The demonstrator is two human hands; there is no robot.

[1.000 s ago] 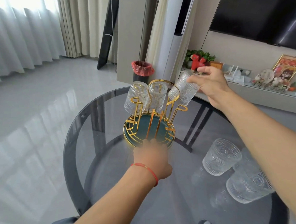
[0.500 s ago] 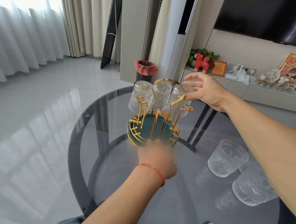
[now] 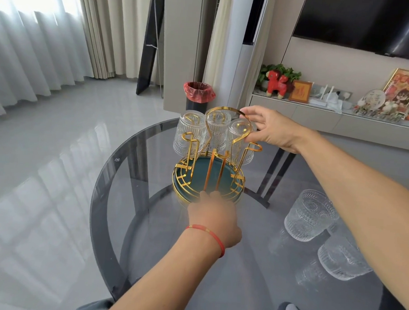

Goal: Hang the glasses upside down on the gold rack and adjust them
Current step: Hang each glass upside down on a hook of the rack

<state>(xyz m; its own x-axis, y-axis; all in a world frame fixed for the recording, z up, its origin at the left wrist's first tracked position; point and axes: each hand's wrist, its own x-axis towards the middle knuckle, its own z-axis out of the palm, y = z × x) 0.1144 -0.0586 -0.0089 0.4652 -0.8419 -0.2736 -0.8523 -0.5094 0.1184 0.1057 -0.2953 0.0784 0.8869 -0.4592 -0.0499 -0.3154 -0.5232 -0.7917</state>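
Note:
The gold rack [image 3: 237, 142] with a teal base stands at the middle of the round glass table. Three ribbed clear glasses hang on it upside down: a left glass [image 3: 189, 132], a middle glass [image 3: 218, 129] and a right glass [image 3: 242, 154]. My right hand [image 3: 271, 130] reaches in from the right, with forefinger and thumb clasped on the right glass. My left hand [image 3: 215, 217], with a red cord at the wrist, grips the near rim of the rack's base. Two more glasses [image 3: 310, 215] [image 3: 342, 257] stand on the table at the right, under my right forearm.
The dark glass table [image 3: 116, 197] has its curved edge to the left and near side, with its frame visible beneath. A bin with a red liner [image 3: 198, 93] stands on the floor beyond. A low TV cabinet with ornaments [image 3: 319, 108] runs along the back right.
My right hand lowered the third glass onto the rack's right arm, opened briefly, and now clasps the hung glass again. My left hand stayed on the base.

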